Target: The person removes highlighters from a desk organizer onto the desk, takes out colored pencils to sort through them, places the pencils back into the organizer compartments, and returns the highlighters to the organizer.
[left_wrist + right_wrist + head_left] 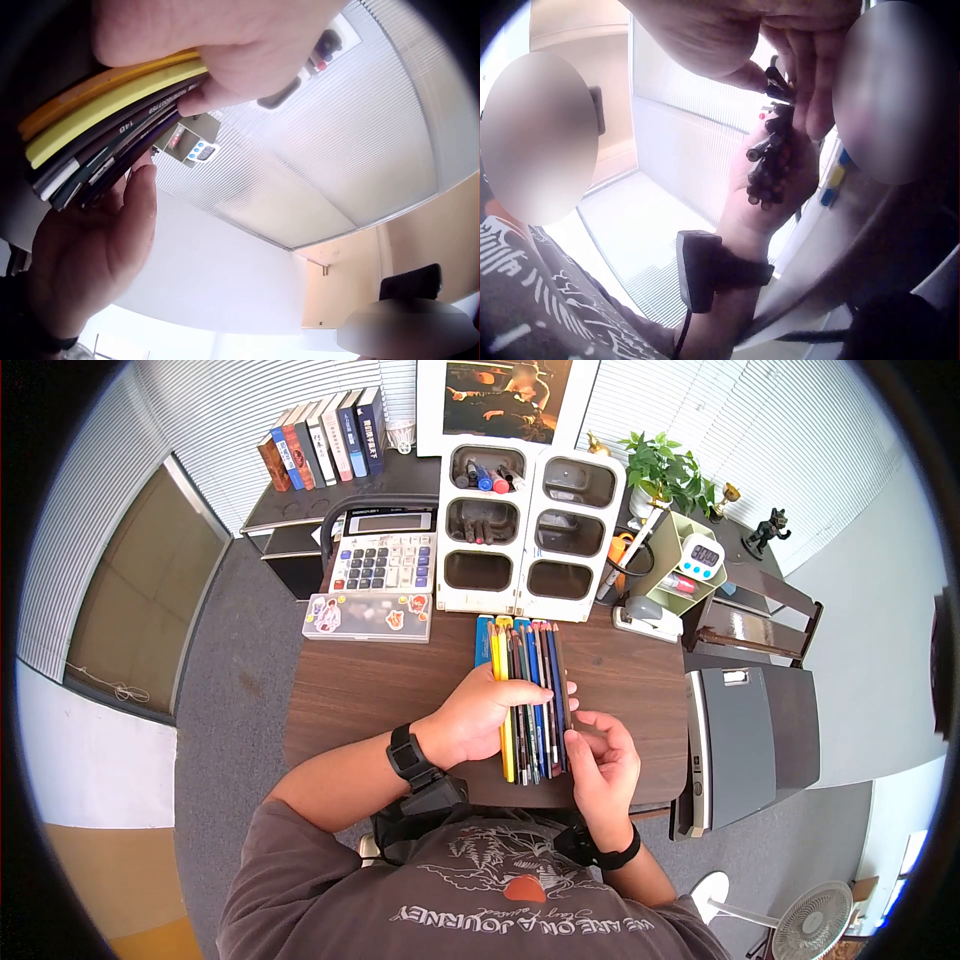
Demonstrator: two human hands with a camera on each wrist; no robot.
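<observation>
Gripping a fanned bundle of coloured pencils (527, 690) above the brown desk (380, 690), the left hand (480, 715) curls round their middle while the right hand (603, 760) pinches the bundle's right side near the desk's front edge. Bare wood lies left of the pencils. Beyond them the white organiser (530, 535) holds markers (487, 478) in its top-left compartment.

The head camera looks steeply down from above the person onto the desk (400, 690), taking in the whole desktop from a moderate distance. Both wrist cameras sit very close beneath the hands and face upward toward ceiling and blinds. All three views share the bundle of pencils (527, 690) (105, 112) (771, 161).
</observation>
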